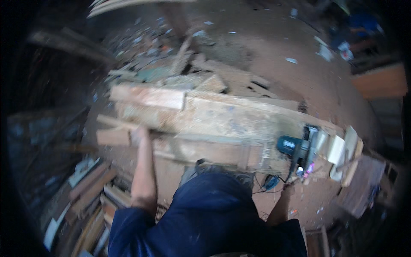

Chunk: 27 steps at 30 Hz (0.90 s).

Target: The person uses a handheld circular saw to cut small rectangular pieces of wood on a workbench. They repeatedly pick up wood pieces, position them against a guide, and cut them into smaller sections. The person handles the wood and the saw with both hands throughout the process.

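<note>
Near the left end of a long, dusty wooden bench, my left hand grips light wooden pieces, a narrow strip and a short board. My right hand is low at the right, just below a teal-and-black power tool on the bench; its fingers are dark and blurred. A pale board lies along the bench's far left. Beside the tool are a small pink object and light wood pieces.
Scrap wood is stacked at the lower left. Offcuts and debris litter the floor beyond the bench. A brown panel leans at the right. A teal object and cords lie below the bench. An orange board is at the upper right.
</note>
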Motion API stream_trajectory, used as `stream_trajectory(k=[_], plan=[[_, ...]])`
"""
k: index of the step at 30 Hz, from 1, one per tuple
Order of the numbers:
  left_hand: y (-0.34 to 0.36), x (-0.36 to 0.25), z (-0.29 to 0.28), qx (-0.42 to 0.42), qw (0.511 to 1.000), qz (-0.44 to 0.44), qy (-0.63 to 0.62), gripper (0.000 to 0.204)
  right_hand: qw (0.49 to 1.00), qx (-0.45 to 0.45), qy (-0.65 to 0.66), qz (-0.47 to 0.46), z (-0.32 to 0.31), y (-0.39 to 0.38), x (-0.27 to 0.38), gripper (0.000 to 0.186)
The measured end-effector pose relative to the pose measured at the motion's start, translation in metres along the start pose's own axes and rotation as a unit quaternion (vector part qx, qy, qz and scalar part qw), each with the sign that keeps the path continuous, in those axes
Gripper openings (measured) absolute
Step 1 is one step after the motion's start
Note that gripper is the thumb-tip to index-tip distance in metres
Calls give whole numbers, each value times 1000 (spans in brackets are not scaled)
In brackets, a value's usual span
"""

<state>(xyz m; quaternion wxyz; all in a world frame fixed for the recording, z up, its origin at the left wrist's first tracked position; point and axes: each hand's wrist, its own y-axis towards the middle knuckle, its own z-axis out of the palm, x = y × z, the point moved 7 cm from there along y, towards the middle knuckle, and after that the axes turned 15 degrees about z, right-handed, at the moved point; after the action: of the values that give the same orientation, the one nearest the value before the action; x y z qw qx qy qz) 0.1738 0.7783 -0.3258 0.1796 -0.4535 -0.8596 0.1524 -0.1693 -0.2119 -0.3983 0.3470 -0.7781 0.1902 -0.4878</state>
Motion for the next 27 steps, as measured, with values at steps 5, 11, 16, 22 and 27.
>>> stream_trajectory(k=[5, 11, 16, 22, 27], plan=[[-5, -113, -36, -67, 961, 33, -265, 88, 999, 1, -38, 8, 33, -14, 16, 16], [-46, -74, -1, -262, 851, -20, -454, 68, 991, -61, -116, 9, 20, -72, 40, 16], [-36, 92, 42, -321, 849, -295, -299, 76, 982, -93, -165, 4, -6, -120, 57, 17], [43, 201, 106, -166, 685, -283, -651, 95, 973, -73, -219, 17, -33, -166, 82, 18], [80, 225, 172, -182, 494, -306, -793, 91, 964, 53, -255, 60, -53, -149, 158, 13]])
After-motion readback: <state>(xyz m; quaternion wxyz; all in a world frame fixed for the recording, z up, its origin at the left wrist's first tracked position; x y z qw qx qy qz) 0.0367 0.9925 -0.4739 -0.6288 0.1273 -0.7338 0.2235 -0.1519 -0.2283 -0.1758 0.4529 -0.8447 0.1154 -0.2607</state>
